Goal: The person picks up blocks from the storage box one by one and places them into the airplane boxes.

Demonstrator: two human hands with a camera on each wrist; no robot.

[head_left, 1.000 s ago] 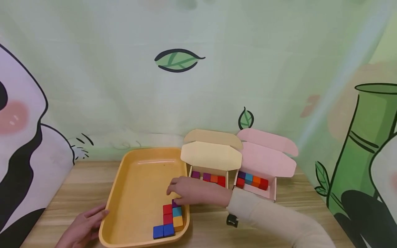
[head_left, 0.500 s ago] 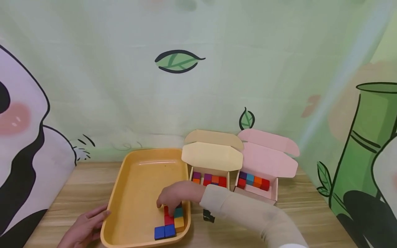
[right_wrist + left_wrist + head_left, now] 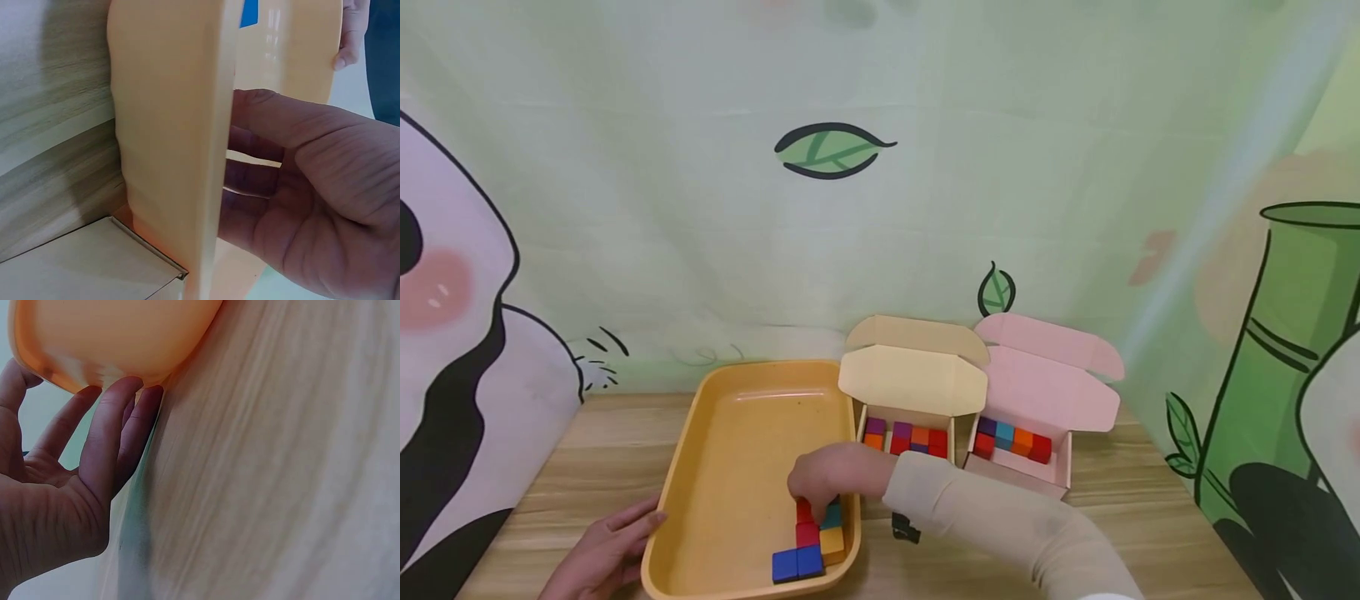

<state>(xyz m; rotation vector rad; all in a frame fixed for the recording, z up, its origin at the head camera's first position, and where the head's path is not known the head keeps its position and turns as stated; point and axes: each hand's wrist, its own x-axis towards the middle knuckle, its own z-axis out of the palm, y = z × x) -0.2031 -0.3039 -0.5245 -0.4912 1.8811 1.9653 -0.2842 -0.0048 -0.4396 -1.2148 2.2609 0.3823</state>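
Note:
In the head view a yellow tray lies on the wooden table, with coloured blocks along its near right side. My right hand reaches down over them, thumb and fingers on either side of the far red block. A second red block, a teal block, a yellow block and two blue blocks lie close by. In the right wrist view the tray wall hides those fingertips. My left hand holds the tray's left edge, thumb at the rim, fingers against the outer wall.
Right of the tray stand an open cream box and an open pink box, each with several coloured blocks inside. A printed cloth backdrop hangs behind the table. A small black device shows under the right sleeve.
My right hand has moved nearer and down from beside the purple block onto the far red block, covering the purple one. My left hand has stayed at the tray's edge.

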